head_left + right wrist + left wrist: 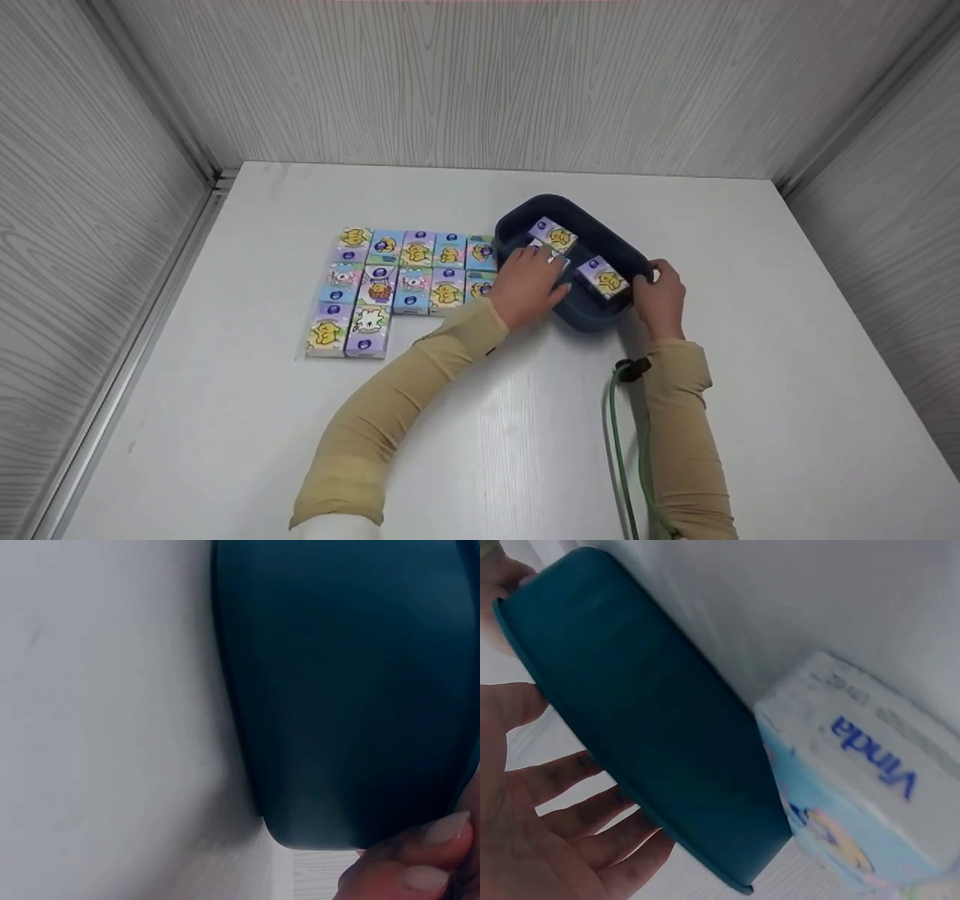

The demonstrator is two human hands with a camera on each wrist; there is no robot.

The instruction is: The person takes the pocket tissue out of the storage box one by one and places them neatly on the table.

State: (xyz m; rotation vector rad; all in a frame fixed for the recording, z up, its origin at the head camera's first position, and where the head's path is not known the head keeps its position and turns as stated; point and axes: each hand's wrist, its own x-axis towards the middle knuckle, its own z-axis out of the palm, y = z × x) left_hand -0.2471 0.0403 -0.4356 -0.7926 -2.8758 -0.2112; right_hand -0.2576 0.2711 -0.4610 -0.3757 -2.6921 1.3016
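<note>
A dark blue tray [585,319] sits at an angle on the table, with several small tissue packs inside, including a purple one [603,278] and another near the far end [553,235]. My left hand [529,285] reaches over the near-left rim, fingers spread and fairly straight, over a pack partly hidden beneath them. In the left wrist view the fingertips disappear behind the tray's rim [641,799]. At the tray's right end, my right hand [661,300] grips the rim; its curled fingers [439,829] show at the corner in the right wrist view.
Left of the tray, several tissue packs [415,249] lie side by side in rows on the white table [480,420]. One pack with "Vinda" lettering [870,750] stands close against the tray wall. A green cable [616,442] runs along the right forearm. Grey wood-grain panels [480,82] surround the table.
</note>
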